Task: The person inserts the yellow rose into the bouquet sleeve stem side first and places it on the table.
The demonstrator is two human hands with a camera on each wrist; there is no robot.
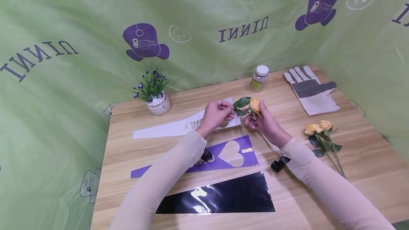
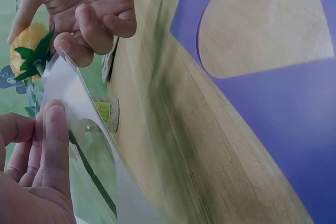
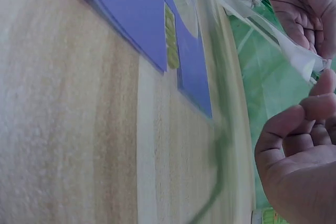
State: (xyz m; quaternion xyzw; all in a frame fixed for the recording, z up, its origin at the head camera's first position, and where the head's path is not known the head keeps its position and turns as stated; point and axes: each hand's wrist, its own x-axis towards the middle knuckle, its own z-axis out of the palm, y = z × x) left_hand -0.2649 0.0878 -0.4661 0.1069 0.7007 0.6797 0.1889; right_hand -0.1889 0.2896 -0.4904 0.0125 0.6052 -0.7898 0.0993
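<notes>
My left hand pinches the wide end of a white-and-clear flower sleeve with gold lettering. A yellow rose sticks out of that end, green leaves below its bloom. In the left wrist view, its green stem shows through the sleeve's clear part. My right hand holds the rose by the bloom, thumb along its side and the other fingers curled beneath. In the right wrist view, the curled right fingers are close to the sleeve's edge, and the bloom is hidden.
A purple sleeve with a heart window and a glossy black sleeve lie nearer me. More yellow roses lie at right, below a work glove. A capped jar and a potted plant stand at the back.
</notes>
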